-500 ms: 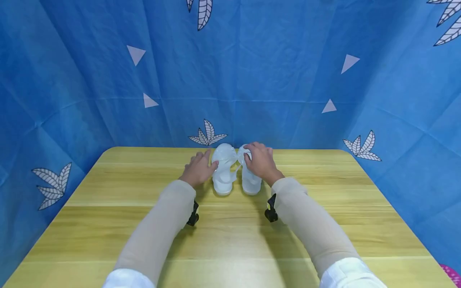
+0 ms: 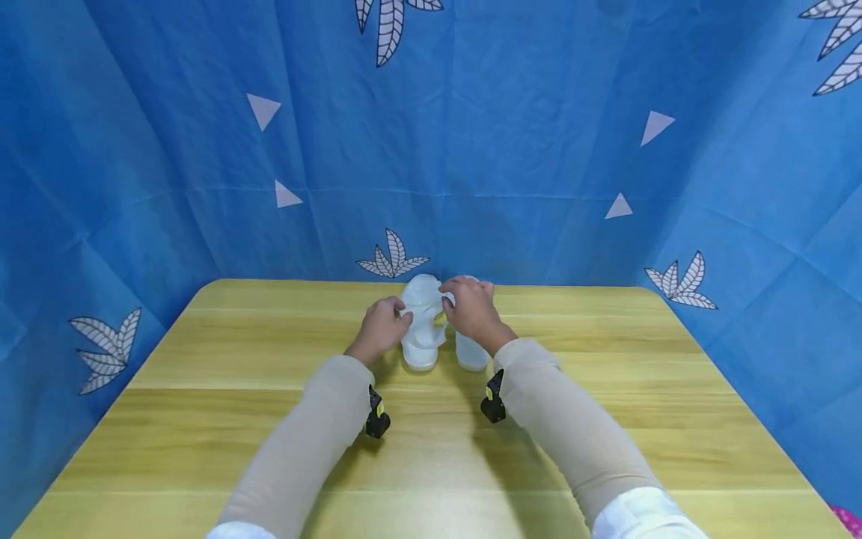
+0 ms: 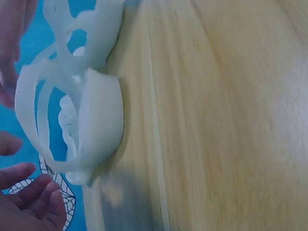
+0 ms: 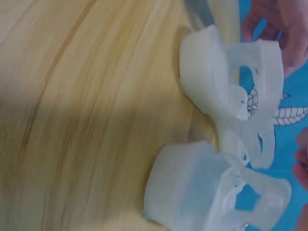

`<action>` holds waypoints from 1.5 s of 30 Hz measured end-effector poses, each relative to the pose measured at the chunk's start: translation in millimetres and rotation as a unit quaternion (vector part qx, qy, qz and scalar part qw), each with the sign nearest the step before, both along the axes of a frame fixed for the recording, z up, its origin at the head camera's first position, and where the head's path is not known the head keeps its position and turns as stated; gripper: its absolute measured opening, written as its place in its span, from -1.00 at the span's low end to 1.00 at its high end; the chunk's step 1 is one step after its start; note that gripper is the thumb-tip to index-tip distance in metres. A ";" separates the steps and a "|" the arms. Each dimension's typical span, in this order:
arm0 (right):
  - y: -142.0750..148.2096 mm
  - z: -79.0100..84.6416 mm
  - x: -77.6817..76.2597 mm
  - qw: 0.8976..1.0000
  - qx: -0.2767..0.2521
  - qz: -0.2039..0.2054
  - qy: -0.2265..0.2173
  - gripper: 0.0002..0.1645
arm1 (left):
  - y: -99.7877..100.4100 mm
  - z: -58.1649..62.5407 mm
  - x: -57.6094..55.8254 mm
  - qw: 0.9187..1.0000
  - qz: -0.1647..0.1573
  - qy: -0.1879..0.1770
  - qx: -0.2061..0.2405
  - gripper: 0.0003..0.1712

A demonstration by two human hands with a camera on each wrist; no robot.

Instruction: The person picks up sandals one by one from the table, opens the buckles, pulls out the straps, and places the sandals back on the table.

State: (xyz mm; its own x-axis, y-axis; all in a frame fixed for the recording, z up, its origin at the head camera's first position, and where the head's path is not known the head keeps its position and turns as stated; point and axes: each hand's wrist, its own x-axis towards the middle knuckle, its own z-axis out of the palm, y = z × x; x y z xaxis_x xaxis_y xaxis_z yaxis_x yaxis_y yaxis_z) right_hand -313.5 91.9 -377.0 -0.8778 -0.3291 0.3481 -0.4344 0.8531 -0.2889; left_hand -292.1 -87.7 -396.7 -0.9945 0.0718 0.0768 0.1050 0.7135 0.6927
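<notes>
Two whitish, translucent strappy sandals (image 4: pixel 199 67) stand side by side at the table's back, heels toward me. My left hand (image 2: pixel 380 329) is at the outer side of the left sandal (image 2: pixel 420 352), thumb and forefinger apart beside its straps. In the left wrist view those fingers are loosely bent, just off the strap. My right hand (image 2: pixel 471 311) is above the right sandal (image 2: pixel 469 354) and hides much of its front. Its thumb and forefinger reach toward the gap between the pair, with space between their tips.
The wooden table (image 2: pixel 323 449) extends around the sandals to both sides and toward me. A blue curtain (image 2: pixel 525 150) with leaf and triangle prints hangs right behind the back edge. Black wrist cameras (image 2: pixel 494 397) sit below both sleeves.
My right hand has shifted left, toward the left sandal's inner side. The left hand's fingers have drawn in closer together. The head view has tilted slightly upward.
</notes>
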 end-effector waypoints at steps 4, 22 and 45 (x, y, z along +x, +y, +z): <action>-5.4 -4.2 1.4 0.997 0.037 -0.012 -0.060 -0.64 | 7.1 -6.8 2.4 1.000 0.000 -0.008 -0.001 -0.70; -8.1 -8.4 9.3 0.996 0.080 0.003 -0.046 -0.76 | 4.8 -16.6 9.3 0.997 0.021 -0.007 0.068 -0.79; -9.2 0.5 58.1 0.990 0.027 0.134 0.034 -0.90 | -20.1 -15.3 57.8 0.991 -0.019 -0.039 0.124 -0.89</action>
State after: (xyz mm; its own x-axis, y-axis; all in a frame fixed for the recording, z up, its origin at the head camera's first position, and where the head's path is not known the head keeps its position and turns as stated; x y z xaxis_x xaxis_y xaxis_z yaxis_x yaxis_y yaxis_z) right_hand -255.4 82.7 -376.5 -0.7316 -0.5671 0.3783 -0.6641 0.7181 -0.2080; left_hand -234.3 -107.7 -412.0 -0.9950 0.0980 0.0194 0.0675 0.5173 0.8531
